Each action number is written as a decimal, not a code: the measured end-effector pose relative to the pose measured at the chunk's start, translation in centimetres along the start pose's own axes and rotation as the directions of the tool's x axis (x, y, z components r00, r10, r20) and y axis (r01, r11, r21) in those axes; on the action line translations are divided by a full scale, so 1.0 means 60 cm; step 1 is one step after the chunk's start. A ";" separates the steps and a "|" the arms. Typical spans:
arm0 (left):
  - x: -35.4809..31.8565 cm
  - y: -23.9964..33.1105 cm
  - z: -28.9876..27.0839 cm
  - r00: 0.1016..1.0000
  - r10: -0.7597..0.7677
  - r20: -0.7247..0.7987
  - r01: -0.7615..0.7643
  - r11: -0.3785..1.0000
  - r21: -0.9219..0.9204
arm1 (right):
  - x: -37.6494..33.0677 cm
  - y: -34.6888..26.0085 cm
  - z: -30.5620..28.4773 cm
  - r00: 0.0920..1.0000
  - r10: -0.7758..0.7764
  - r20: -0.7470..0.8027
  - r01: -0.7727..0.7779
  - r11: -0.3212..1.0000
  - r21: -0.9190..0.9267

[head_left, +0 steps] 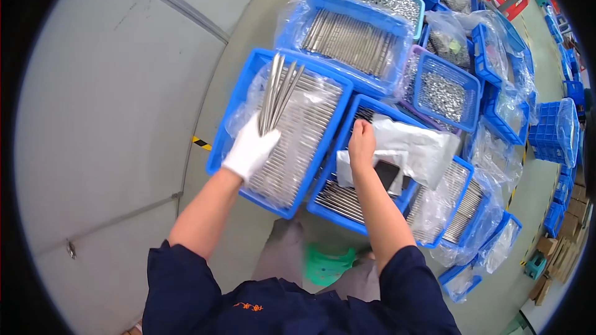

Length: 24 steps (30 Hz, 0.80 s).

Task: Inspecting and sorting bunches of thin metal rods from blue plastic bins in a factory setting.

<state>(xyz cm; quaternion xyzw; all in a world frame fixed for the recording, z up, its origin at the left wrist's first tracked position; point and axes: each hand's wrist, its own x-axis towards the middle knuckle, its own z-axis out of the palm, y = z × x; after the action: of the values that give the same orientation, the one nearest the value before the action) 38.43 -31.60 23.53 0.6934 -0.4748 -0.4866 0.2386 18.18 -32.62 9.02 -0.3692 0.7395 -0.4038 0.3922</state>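
My left hand (250, 149), in a white glove, is shut on a bundle of several long metal rods (277, 91) that fan upward. It hovers over a blue plastic crate (238, 96) lined with clear plastic and filled with rows of the same rods. My bare right hand (361, 144) reaches down into the neighbouring blue crate (343, 216), fingers curled among the rods there, beside a white plastic sheet (415, 146) and a dark flat object (387, 174). Whether the right hand grips anything is hidden.
More blue crates (347, 34) of metal rods and small metal parts, many wrapped in clear plastic, crowd the upper right. A grey wall (105, 118) stands on the left. A green stool (328, 263) sits under me. Stacked empty blue crates (552, 133) stand at far right.
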 end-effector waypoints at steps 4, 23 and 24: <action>0.208 0.035 -0.047 0.970 0.229 0.085 -0.243 0.945 0.220 | 0.038 -0.007 0.102 0.975 0.074 -0.210 -0.125 0.962 -0.242; 0.711 -0.052 0.096 0.986 0.031 -0.165 0.085 0.754 0.651 | 0.022 -0.018 0.135 0.983 -0.109 -0.146 0.022 0.867 -0.498; 0.718 -0.054 0.103 0.987 0.034 -0.159 0.081 0.749 0.658 | 0.020 -0.016 0.132 0.983 -0.099 -0.155 0.009 0.866 -0.500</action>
<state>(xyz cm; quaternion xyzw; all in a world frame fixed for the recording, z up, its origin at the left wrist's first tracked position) 37.50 -67.72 -0.91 0.7758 -0.5867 -0.2321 0.0088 24.87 -36.51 6.62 -0.4413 0.8395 -0.2414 0.2055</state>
